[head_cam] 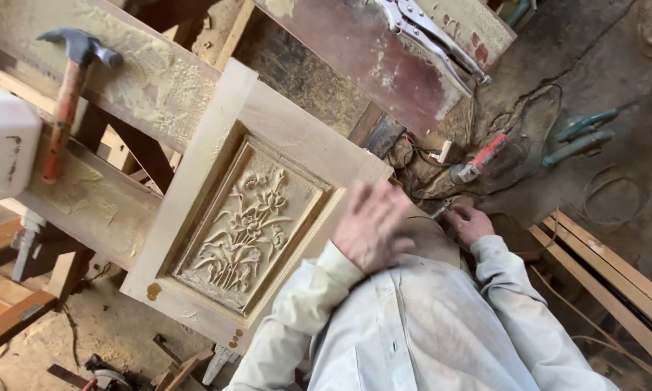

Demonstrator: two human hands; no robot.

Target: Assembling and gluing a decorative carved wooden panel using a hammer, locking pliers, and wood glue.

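Head view. Right hand [470, 223] closed around a small dark tool, kind not discernible, held low beside the body and off the panel's lower right corner. Left hand [373, 226] loose, fingers spread, holding nothing, blurred, lying over the right edge of the carved wooden panel [250, 217].

Panel resting tilted across sawdust-covered beams [152, 80]. Flower relief in the recessed centre looks fully cut: petals, stems and leaves all raised. Frame moulding around it formed. Surface pale and bare, no stain or finish visible, so finishing judged still outstanding. Two small brown patches near the lower edge.

Counts: panel, one. Hammer [69, 101] with reddish handle, one, lying on the upper beam. Locking pliers [431, 36], one, on the reddish board [369, 58] at top. Red-bodied power tool [478, 165] on the floor, one, among cables. Green-handled tool [579, 137], one. White block [3, 141] at left edge, one. Slats [608, 275] at right, several, exact number unclear.
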